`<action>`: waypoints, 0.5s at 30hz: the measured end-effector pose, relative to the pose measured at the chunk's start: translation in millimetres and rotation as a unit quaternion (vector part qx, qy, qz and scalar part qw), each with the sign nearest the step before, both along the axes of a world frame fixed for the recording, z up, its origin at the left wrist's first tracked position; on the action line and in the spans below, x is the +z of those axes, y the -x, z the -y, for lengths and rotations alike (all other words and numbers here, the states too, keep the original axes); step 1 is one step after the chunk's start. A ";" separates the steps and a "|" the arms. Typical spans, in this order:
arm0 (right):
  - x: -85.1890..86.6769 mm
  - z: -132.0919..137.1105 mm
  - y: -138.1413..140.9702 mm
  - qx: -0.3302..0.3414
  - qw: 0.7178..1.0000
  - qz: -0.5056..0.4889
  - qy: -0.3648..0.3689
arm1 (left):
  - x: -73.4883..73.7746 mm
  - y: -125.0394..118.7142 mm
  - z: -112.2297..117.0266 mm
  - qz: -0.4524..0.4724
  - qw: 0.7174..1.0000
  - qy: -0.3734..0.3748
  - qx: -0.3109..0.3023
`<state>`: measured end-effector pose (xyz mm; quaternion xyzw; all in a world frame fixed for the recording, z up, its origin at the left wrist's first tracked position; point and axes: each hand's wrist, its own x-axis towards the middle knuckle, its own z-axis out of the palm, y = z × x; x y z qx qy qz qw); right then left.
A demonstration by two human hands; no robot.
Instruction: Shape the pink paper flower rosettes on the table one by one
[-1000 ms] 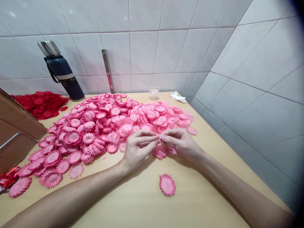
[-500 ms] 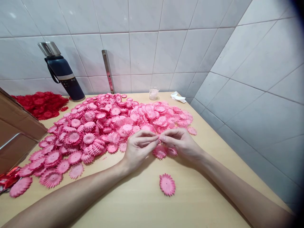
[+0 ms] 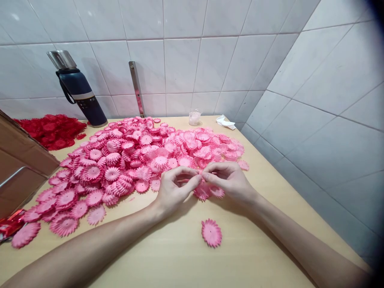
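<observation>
My left hand [image 3: 177, 186] and my right hand [image 3: 231, 179] meet fingertip to fingertip above the table, each closed in a pinch of thumb and fingers. A small pink piece [image 3: 201, 172] shows between the tips, mostly hidden by them. Just under the hands lie a couple of pink scalloped paper-like flower discs [image 3: 202, 193], partly covered by the fingers. Nearer to me, a single pink flower disc [image 3: 211, 233] with a small dark centre lies flat by itself. Beyond the hands spreads a large heap of pink flower discs [image 3: 112, 175], paler on its right side.
A dark blue flask [image 3: 87, 106] stands at the back left beside a pile of red flower discs [image 3: 52, 130]. A cardboard box [image 3: 24, 168] and a red shiny wrapper [image 3: 10, 227] are at the left. A clear cup [image 3: 195, 118] and white tissue [image 3: 225, 122] sit near the tiled wall.
The fingers have shifted slightly, and the left hand's fingers arch a little more away from its thumb. The discs on the table have not moved.
</observation>
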<state>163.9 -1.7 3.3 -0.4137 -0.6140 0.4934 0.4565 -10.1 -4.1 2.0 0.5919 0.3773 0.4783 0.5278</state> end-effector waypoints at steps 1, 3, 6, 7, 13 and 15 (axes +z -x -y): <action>0.7 0.8 1.0 -0.001 1.000 0.017 -0.019 | -0.4 0.1 -0.4 -0.005 1.000 0.006 -0.004; 1.6 2.0 2.9 0.000 0.998 0.046 -0.050 | -1.2 0.5 -1.4 -0.019 1.000 0.009 -0.010; 2.8 2.3 4.5 0.001 0.995 0.069 -0.075 | -1.8 1.4 -2.9 -0.032 0.999 0.006 -0.015; 3.2 2.1 4.7 0.000 0.994 0.070 -0.080 | -1.8 1.8 -3.2 -0.032 0.999 0.003 -0.017; -0.5 -1.8 1.7 -0.036 0.998 0.010 -0.047 | -0.7 2.4 -2.0 -0.021 0.999 -0.034 0.005; -3.8 -4.1 -0.3 -0.056 0.998 -0.031 -0.021 | 0.3 1.9 -0.5 0.003 0.999 -0.034 0.018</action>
